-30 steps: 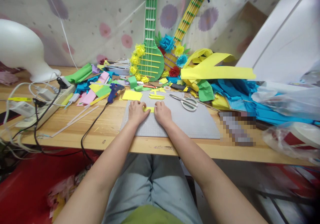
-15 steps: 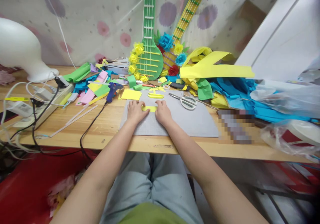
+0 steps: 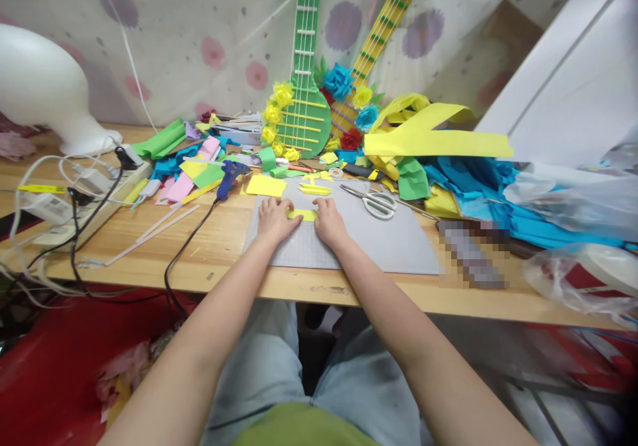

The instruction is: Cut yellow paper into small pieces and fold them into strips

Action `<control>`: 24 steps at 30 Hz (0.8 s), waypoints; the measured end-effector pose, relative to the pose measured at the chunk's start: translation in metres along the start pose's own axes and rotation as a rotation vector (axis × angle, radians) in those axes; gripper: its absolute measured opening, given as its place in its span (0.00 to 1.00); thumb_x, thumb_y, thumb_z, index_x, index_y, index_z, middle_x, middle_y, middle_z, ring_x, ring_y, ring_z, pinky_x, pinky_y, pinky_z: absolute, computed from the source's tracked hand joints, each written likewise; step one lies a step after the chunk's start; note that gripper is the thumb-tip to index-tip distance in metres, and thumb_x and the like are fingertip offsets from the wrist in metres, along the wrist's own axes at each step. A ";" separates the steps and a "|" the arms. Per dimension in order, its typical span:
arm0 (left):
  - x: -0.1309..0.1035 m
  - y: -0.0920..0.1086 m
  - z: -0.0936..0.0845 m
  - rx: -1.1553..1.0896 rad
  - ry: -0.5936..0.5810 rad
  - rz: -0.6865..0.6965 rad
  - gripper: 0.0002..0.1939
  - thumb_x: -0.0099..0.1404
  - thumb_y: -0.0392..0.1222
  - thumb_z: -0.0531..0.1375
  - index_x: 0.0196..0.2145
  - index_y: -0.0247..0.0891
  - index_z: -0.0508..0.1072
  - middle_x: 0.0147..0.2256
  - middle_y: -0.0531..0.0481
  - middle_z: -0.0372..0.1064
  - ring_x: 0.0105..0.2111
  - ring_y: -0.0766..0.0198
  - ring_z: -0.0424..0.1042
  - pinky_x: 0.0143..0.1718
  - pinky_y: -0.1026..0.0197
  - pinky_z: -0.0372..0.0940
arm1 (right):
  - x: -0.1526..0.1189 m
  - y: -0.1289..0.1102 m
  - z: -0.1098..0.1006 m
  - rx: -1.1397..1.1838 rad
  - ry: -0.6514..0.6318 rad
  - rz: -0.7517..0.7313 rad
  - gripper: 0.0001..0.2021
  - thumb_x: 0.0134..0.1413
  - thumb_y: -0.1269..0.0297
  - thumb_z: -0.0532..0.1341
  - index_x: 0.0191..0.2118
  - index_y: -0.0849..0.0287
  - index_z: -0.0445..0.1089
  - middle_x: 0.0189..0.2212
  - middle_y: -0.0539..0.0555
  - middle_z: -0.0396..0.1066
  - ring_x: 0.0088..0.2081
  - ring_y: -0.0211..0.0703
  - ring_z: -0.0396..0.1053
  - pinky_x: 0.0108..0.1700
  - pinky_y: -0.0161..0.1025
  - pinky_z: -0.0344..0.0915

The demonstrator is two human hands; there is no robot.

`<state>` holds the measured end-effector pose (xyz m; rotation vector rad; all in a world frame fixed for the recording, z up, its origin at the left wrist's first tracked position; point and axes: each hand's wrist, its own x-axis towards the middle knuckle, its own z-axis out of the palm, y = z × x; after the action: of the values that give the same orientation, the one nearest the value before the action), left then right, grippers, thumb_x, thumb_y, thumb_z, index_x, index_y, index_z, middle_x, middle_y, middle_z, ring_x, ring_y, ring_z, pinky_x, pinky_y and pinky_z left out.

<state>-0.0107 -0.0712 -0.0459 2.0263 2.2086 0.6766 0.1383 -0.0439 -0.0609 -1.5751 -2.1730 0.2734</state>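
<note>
A small yellow paper strip (image 3: 307, 215) lies on the grey cutting mat (image 3: 383, 250), held at both ends. My left hand (image 3: 276, 219) grips its left end between thumb and fingers. At the other end, the fingers of my right hand (image 3: 329, 222) are closed on the strip. Just beyond the hands are folded yellow paper pieces (image 3: 315, 189). A flat yellow paper sheet (image 3: 266, 185) rests at the mat's far left corner. Scissors with white handles (image 3: 379, 205) lie on the mat to the right, blades pointing left.
A blue glue gun (image 3: 230, 179) with a black cord stands left of the mat. Farther left is a cabled power strip (image 3: 107, 210). Behind, a green paper lute (image 3: 305, 123) leans among coloured scraps. Blue paper (image 3: 463, 190) is heaped at right.
The view has shifted slightly, so everything sits a little farther right. Both hands stay on the yellow strip, almost unmoved over the mat. My knees have parted below the table.
</note>
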 end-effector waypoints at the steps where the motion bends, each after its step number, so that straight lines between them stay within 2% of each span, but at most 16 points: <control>1: 0.000 0.000 0.000 0.001 0.001 0.002 0.16 0.53 0.54 0.59 0.38 0.46 0.69 0.42 0.46 0.60 0.48 0.52 0.55 0.50 0.53 0.52 | 0.000 -0.001 0.000 -0.003 -0.002 0.008 0.22 0.47 0.77 0.47 0.50 0.60 0.58 0.46 0.60 0.58 0.41 0.44 0.64 0.41 0.40 0.62; 16: 0.001 -0.001 0.001 0.007 -0.015 -0.008 0.17 0.53 0.55 0.59 0.38 0.46 0.69 0.43 0.46 0.60 0.48 0.53 0.56 0.50 0.54 0.52 | -0.002 -0.001 -0.001 -0.061 0.001 0.009 0.21 0.49 0.76 0.47 0.51 0.60 0.56 0.46 0.60 0.58 0.42 0.43 0.63 0.41 0.38 0.62; 24: 0.000 -0.003 0.004 -0.008 0.022 0.017 0.16 0.54 0.54 0.59 0.38 0.45 0.69 0.42 0.44 0.60 0.47 0.52 0.56 0.49 0.54 0.53 | -0.005 -0.010 -0.003 -0.117 0.042 -0.063 0.19 0.53 0.65 0.52 0.52 0.61 0.56 0.46 0.60 0.58 0.41 0.45 0.63 0.42 0.39 0.61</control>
<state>-0.0116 -0.0702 -0.0507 2.0454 2.1996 0.7123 0.1324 -0.0520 -0.0558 -1.5560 -2.2372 0.0936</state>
